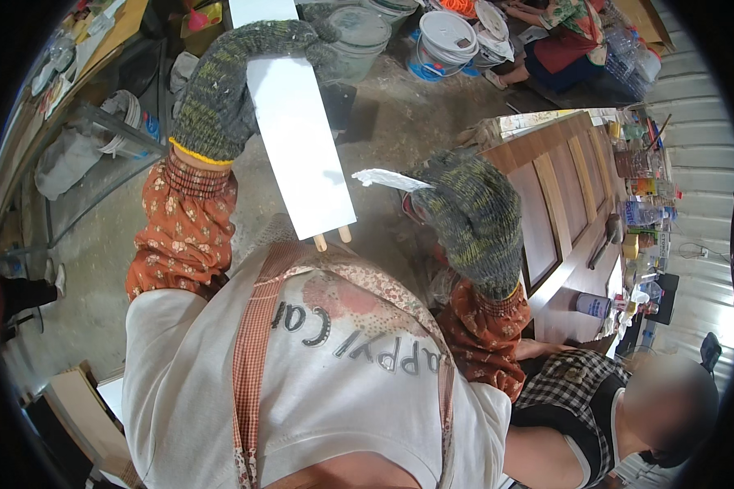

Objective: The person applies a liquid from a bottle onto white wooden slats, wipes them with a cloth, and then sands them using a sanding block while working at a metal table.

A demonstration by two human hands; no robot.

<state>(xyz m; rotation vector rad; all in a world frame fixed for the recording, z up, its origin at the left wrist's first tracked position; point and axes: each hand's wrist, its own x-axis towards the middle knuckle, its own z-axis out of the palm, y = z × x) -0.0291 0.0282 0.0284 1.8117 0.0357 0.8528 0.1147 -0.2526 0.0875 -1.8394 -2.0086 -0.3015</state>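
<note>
My left hand (220,102), in a dark grey-green knit glove with a yellow cuff edge, is closed round a long white board (302,155). The board hangs slanted in front of my chest, and two short wooden dowels (320,243) stick out of its near end. My right hand (475,220), gloved the same way, is curled closed to the right of the board. From its fingers a narrow blade-like tool smeared with white (391,179) points left toward the board, not touching it. Its handle is hidden by the glove.
At right, a brown panelled wooden door (563,187) lies flat, with a can (593,305) and a hammer-like tool (604,241) on it. A co-worker (579,391) is close at lower right, another person (559,41) at far right. Buckets (447,37) stand ahead; a metal-framed rack (106,179) is left.
</note>
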